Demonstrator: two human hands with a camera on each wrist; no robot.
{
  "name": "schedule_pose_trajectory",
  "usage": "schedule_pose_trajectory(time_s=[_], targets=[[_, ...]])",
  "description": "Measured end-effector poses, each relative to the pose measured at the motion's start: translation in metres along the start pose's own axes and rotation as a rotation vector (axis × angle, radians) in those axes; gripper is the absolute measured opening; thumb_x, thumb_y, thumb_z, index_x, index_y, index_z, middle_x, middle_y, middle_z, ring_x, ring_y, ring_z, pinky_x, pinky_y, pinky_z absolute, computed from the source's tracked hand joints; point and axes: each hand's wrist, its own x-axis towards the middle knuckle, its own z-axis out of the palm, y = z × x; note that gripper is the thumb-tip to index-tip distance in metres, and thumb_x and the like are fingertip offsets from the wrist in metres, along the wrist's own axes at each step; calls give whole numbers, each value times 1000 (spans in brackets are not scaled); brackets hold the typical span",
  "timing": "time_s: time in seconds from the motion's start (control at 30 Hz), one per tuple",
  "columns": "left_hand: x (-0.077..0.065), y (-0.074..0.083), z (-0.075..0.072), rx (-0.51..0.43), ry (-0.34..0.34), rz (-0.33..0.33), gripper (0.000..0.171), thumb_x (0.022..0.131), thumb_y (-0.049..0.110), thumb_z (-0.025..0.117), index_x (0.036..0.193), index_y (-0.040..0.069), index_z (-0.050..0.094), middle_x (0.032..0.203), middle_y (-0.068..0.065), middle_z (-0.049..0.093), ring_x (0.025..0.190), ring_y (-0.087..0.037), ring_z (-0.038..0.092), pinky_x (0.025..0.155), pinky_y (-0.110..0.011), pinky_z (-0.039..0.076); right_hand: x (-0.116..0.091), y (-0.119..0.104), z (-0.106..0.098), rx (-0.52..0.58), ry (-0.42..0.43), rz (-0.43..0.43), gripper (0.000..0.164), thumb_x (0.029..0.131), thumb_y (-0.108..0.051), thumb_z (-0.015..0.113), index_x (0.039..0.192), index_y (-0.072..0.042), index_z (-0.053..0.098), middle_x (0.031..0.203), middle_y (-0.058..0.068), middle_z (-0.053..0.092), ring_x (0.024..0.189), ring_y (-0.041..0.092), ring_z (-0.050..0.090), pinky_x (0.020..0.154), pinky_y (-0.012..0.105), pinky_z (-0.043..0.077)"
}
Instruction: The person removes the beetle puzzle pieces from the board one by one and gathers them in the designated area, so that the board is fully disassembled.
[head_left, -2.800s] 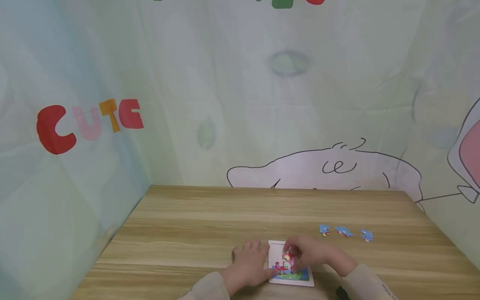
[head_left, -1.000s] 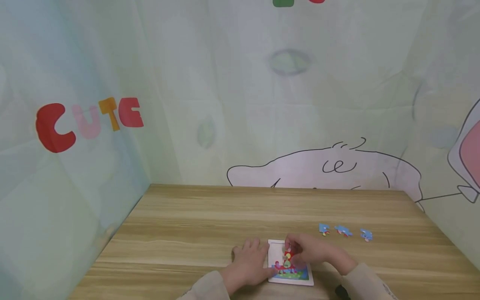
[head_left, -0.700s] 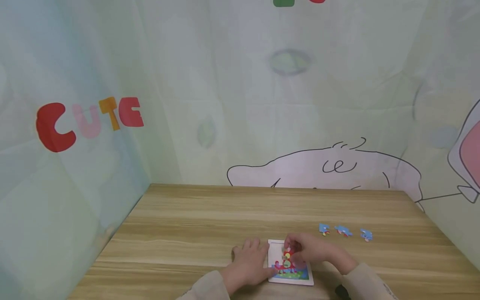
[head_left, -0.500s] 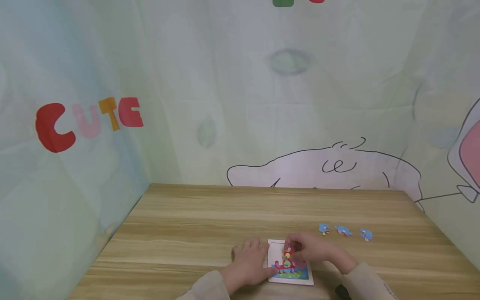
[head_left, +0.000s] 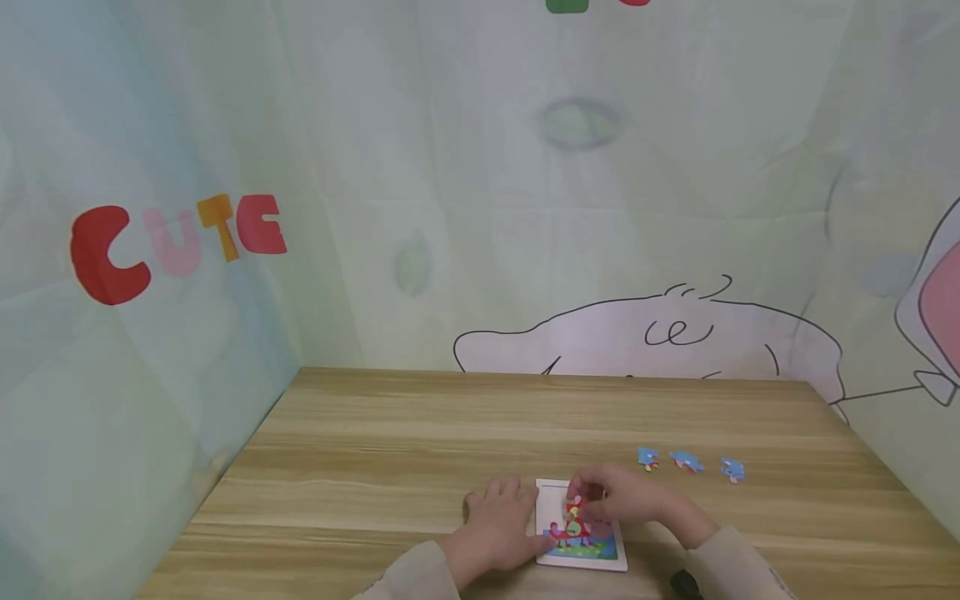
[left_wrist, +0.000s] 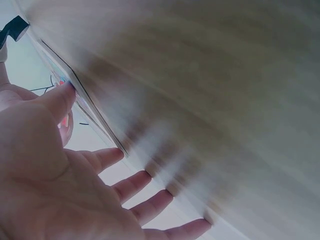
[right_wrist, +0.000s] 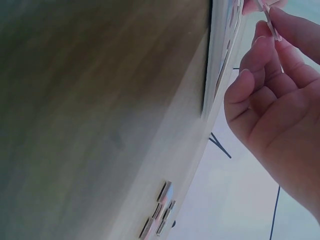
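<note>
A small picture puzzle board (head_left: pixel 550 504) with a white border lies near the front of the table, its lower part filled with a red figure over blue and green. My left hand (head_left: pixel 495 527) rests at its left side, fingers spread, with the thumb over the lower left border; in the left wrist view the fingertips (left_wrist: pixel 146 175) touch the tabletop. Over the board's upper right, my right hand (head_left: pixel 618 498) pinches a puzzle piece (right_wrist: pixel 270 22) between thumb and fingers, held tilted on edge. The hand hides the board's right side.
Behind and right of the board lie three loose blue puzzle pieces: one piece (head_left: pixel 648 457) to the left, another (head_left: pixel 686 461) in the middle, a third (head_left: pixel 732 469) to the right. The wooden table (head_left: pixel 390 450) meets a printed curtain (head_left: pixel 360 275) at the back.
My right hand keeps its pinch on the puzzle piece and has shifted slightly left, turning the piece a little over the board. The left hand and the loose pieces stay in place.
</note>
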Motion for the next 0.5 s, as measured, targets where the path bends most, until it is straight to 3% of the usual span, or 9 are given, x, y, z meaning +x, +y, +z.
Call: schedule_pose_trajectory(time_s=[0.3, 0.5], targets=[[-1, 0, 0, -2, 15, 12, 78, 82, 65, 60, 141, 16, 49, 133, -11, 48, 121, -32, 44, 86, -63, 39, -1, 2, -1, 2, -6, -12, 8, 91, -6, 61, 97, -11, 62, 79, -2, 60, 64, 9, 58, 56, 23, 49], [-1, 0, 1, -9, 34, 16, 77, 81, 65, 61, 139, 15, 51, 128, -9, 50, 116, -29, 45, 85, -61, 40, -3, -3, -6, -17, 24, -32, 7, 94, -7, 58, 99, -8, 64, 85, -2, 63, 76, 7, 56, 68, 23, 48]])
